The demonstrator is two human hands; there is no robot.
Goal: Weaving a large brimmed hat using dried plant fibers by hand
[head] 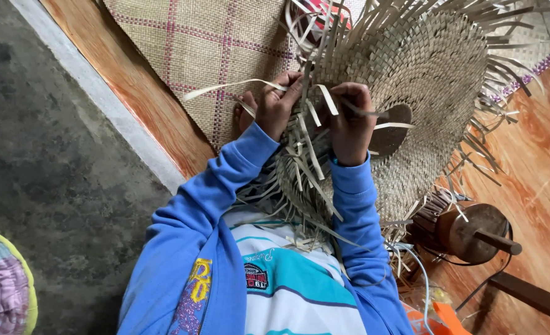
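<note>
A big round woven piece point(430, 93) of pale straw strips rests against the person's lap, and both hands work at its near edge. The left hand point(275, 105) is at the left of that edge, with its fingers pinched shut on a long loose strip point(225, 87) that sticks out to the left. The right hand point(349, 121) is just beside it, a bit farther in on the woven piece, curled tight around a few short strips point(324, 99) that stand up there. Many loose ends poke out all around the rim. If the left hand pulls too hard, the thin strip could snap or crease. If either hand lets go, the strips could spring back and the weave at this edge could come loose. A sharp end could also poke a finger. To the right of the woven piece, a brown wooden tool point(473, 232) lies on the floor, near enough for trailing strips to catch on it.
</note>
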